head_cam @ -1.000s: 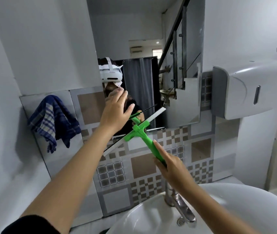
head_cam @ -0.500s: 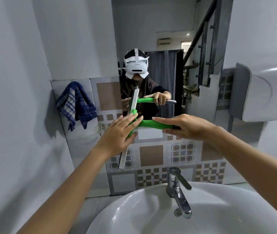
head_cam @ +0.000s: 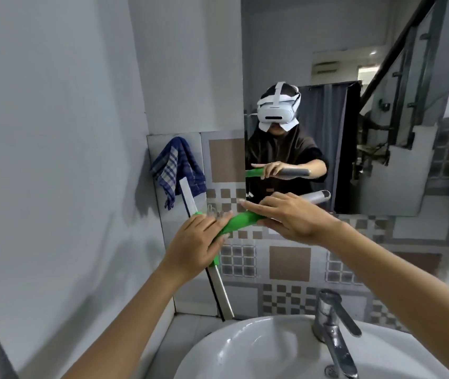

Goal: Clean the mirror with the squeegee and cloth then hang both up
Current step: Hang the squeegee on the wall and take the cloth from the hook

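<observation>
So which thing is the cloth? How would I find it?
Find the mirror, then look left across the patterned tiles to the wall corner. The cloth hangs there in a bunch, just above the squeegee blade's upper end. It is the only soft thing, dark blue with pale checks.

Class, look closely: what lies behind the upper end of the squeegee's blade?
The blue checked cloth hanging on the tiled wall sits behind the green-handled squeegee; its hook is covered.

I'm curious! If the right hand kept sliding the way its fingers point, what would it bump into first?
Probably the left hand. The right hand points leftward along the green squeegee handle, where the left hand grips near the blade. Depth is hard to judge.
</observation>
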Demonstrator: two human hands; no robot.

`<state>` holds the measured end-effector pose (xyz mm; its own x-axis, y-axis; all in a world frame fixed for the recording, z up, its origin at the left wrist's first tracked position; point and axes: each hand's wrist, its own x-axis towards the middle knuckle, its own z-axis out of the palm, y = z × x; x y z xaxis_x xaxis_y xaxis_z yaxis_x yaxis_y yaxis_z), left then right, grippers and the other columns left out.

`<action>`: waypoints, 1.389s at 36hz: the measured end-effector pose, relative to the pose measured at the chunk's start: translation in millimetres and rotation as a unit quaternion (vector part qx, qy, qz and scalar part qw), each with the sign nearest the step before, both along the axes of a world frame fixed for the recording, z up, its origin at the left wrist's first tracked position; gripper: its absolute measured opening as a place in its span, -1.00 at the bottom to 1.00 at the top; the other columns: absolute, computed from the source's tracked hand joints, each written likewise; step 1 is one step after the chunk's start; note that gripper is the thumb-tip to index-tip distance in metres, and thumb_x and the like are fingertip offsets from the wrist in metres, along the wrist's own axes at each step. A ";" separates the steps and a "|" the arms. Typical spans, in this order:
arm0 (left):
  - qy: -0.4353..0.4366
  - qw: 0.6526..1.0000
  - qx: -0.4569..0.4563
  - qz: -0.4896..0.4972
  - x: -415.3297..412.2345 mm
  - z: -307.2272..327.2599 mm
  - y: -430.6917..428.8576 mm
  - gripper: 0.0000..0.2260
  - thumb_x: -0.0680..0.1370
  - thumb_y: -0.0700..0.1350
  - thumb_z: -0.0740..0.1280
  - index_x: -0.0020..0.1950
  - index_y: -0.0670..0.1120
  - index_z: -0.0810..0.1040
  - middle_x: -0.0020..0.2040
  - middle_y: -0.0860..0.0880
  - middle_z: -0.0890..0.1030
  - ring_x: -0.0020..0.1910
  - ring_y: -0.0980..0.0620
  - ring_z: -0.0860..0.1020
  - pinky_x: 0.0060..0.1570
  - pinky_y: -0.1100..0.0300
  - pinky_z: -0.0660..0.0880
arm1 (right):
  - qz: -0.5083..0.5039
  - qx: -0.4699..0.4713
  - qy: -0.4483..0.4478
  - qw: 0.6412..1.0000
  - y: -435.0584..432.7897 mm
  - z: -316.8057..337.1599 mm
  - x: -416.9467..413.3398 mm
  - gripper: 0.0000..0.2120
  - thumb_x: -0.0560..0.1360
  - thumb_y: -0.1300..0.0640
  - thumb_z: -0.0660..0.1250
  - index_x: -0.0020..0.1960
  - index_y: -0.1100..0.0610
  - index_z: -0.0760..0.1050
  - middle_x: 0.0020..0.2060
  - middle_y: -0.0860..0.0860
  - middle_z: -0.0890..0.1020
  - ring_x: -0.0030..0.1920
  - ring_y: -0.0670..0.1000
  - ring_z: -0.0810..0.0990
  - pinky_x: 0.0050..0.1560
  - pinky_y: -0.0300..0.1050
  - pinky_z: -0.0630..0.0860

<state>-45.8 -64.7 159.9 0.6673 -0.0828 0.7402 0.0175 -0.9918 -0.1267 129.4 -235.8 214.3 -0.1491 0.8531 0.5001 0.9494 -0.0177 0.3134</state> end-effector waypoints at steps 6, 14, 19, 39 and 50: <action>-0.065 0.993 -0.073 0.067 -17.2 -23.9 5.8 -0.59 0.59 -0.06 0.16 0.43 -0.10 0.31 -0.13 0.00 0.55 -0.14 0.02 0.47 0.01 0.18 0.37 | 0.052 0.203 0.217 0.953 36.5 -34.2 -34.7 -0.56 0.59 0.14 0.12 0.46 0.10 0.20 0.34 0.06 0.39 0.35 -0.01 0.33 0.42 -0.07 0.26; -0.136 0.968 -0.184 0.103 -11.8 -65.6 -3.6 -0.59 0.60 -0.04 0.11 0.42 -0.15 0.30 -0.13 -0.02 0.55 -0.10 0.10 0.42 0.14 0.23 0.28 | 0.031 0.352 0.582 0.732 84.5 -57.7 -73.0 -0.36 0.55 -0.05 0.21 0.52 0.04 0.01 0.46 0.00 0.23 0.44 -0.09 0.19 0.42 -0.16 0.22; -0.116 0.960 -0.237 0.093 -2.3 -82.0 -10.7 -0.59 0.64 0.07 -0.02 0.46 -0.03 0.16 -0.08 0.01 0.56 -0.08 0.09 0.45 0.14 0.21 0.31 | 0.076 0.320 0.685 0.650 106.5 -58.3 -78.9 -0.24 0.52 0.12 0.31 0.53 0.02 -0.10 0.13 0.10 0.52 0.02 -0.01 0.58 0.03 -0.20 0.58; 0.010 0.921 -0.369 0.121 -2.2 -189.7 44.7 -0.46 0.60 0.12 0.11 0.45 0.22 -0.16 0.11 0.08 0.54 0.04 0.18 0.45 0.13 0.31 0.31 | 0.122 0.168 0.739 0.641 163.7 -144.6 -76.0 -0.22 0.44 0.43 0.32 0.48 -0.04 0.06 0.38 0.08 0.37 0.35 -0.03 0.40 0.26 -0.13 0.46; 0.043 0.894 -0.432 0.110 2.0 -218.1 34.8 -0.47 0.57 0.08 0.19 0.42 0.15 -0.06 0.14 0.00 0.57 0.09 0.12 0.48 0.19 0.14 0.42 | 0.091 0.125 0.753 0.640 163.0 -185.4 -64.4 -0.22 0.43 0.42 0.33 0.46 -0.09 0.09 0.39 0.06 0.36 0.38 -0.04 0.36 0.28 -0.14 0.44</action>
